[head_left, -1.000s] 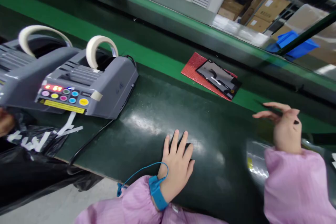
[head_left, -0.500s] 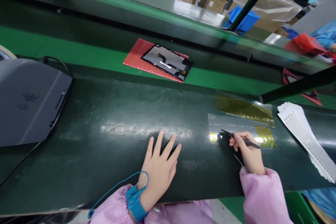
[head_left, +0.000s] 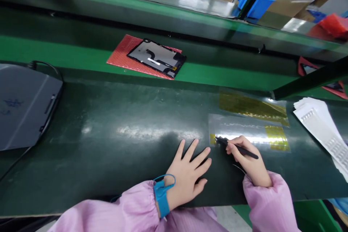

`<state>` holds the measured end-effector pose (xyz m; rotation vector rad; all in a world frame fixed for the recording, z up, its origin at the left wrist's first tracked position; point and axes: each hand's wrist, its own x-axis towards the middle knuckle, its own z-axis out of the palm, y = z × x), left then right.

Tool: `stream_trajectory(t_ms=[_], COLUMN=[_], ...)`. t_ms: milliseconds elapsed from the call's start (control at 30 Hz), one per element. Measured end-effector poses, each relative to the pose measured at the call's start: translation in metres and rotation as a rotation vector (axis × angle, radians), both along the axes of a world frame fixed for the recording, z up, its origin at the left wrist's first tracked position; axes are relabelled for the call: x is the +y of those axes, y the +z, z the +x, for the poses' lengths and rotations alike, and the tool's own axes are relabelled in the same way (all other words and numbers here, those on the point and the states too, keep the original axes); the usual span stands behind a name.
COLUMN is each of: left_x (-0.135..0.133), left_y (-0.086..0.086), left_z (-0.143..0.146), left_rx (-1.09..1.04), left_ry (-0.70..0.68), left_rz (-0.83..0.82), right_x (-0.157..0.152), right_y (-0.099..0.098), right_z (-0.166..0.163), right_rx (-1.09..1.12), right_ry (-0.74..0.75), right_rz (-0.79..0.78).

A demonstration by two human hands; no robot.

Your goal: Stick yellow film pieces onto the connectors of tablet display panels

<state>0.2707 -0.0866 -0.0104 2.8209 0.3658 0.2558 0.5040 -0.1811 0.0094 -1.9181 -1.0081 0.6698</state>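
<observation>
My right hand is closed round a pair of black tweezers. Their tip points left and rests at a small yellow piece of tape on the left end of a clear plastic sheet. A larger yellow tape patch covers the right end of that sheet. My left hand lies with fingers spread on the dark green bench, left of the sheet, holding nothing. A blue wrist strap with a cord circles the left wrist.
Behind the clear sheet lies a yellow film sheet. White strips are at the right. A screen panel rests on red bubble wrap at the back. A grey machine stands left. A dark post slants at right.
My right hand has brought the tweezers left, from the middle of the clear sheet to the small yellow tape. My left hand has shifted right, closer to the sheet. The view has moved slightly.
</observation>
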Motion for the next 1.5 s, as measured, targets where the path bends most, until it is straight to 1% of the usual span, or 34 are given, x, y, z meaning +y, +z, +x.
stream_trajectory(t_ms=[133,267,600,833,1233,1500], left_x=[0.001,0.002,0.002,0.002,0.001,0.002], left_y=[0.001,0.000,0.001,0.001,0.001,0.000], left_z=[0.019,0.026,0.026,0.025,0.026,0.025], left_rx=[-0.020,-0.026,-0.027,-0.037,-0.045,-0.041], left_ry=[-0.060,-0.071,-0.072,-0.072,-0.069,-0.071], left_rz=[-0.045,-0.066,-0.057,-0.054,-0.055,-0.065], right_x=[0.002,0.003,0.011,0.002,0.008,0.008], right_y=[0.003,0.003,0.003,-0.003,0.006,0.002], right_z=[0.000,0.001,-0.002,0.000,0.006,0.009], right_rx=[0.033,0.064,0.105,0.139,0.209,0.253], right_ry=[0.017,0.029,0.028,-0.031,0.065,0.052], right_rz=[-0.005,-0.014,-0.015,-0.013,-0.087,-0.088])
